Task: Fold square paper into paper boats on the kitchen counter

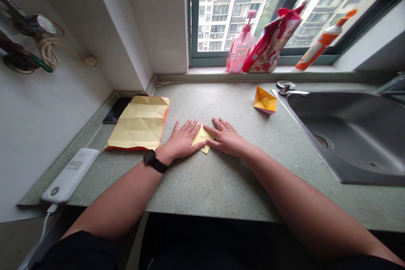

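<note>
A small folded piece of pale yellow paper (204,135) lies on the countertop, one corner pointing toward me. My left hand (185,139) rests flat on its left side, fingers stretched out and the thumb near its lower edge. From the right, my right hand (226,137) touches the paper with its thumb and a finger, the other fingers spread on the counter. Both hands cover parts of the paper's sides. Left of my hands lies a stack of creased yellow sheets (139,122) with red-orange edges. Farther right stands a folded yellow-orange paper box (265,100).
A dark phone (117,109) lies partly under the sheets. A white power bank (70,175) with a cable sits at the left edge. To the right is a steel sink (348,135). A pink pump bottle (239,52), a red bag (272,44) and an orange-white bottle (319,46) stand on the sill.
</note>
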The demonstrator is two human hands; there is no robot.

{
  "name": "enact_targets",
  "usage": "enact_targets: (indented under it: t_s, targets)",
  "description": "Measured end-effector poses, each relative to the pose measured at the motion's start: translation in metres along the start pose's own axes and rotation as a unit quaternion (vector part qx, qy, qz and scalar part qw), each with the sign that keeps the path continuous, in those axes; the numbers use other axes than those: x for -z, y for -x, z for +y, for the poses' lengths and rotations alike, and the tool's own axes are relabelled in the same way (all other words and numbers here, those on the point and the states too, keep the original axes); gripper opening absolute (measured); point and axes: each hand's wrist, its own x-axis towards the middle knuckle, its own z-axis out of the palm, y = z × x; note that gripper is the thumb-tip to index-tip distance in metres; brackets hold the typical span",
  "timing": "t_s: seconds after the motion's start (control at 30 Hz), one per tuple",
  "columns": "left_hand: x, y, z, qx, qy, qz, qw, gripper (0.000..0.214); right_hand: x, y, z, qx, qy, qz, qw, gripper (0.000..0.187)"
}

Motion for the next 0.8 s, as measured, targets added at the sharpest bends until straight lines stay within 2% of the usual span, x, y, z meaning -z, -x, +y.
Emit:
enact_targets:
  t_s: [0.13, 0.37, 0.53, 0.8]
  targets:
    - [0.002, -0.001, 0.003, 0.02, -0.028, -0.016, 0.999, 0.085, 0.008, -0.001, -0.007, -0.033, 0.037, -0.034, 0.998, 0.08]
    - [0.001, -0.003, 0.005, 0.027, -0.04, -0.013, 0.999, 0.087, 0.017, 0.001, -0.018, -0.061, 0.054, -0.053, 0.995, 0.083]
    - [0.005, -0.001, 0.01, 0.017, -0.047, -0.029, 0.998, 0.084, 0.019, 0.012, -0.022, -0.079, 0.063, -0.051, 0.994, 0.087]
    - [0.003, 0.004, 0.017, -0.013, -0.05, -0.024, 0.998, 0.073, 0.026, 0.022, -0.009, -0.066, 0.004, -0.033, 0.997, 0.075]
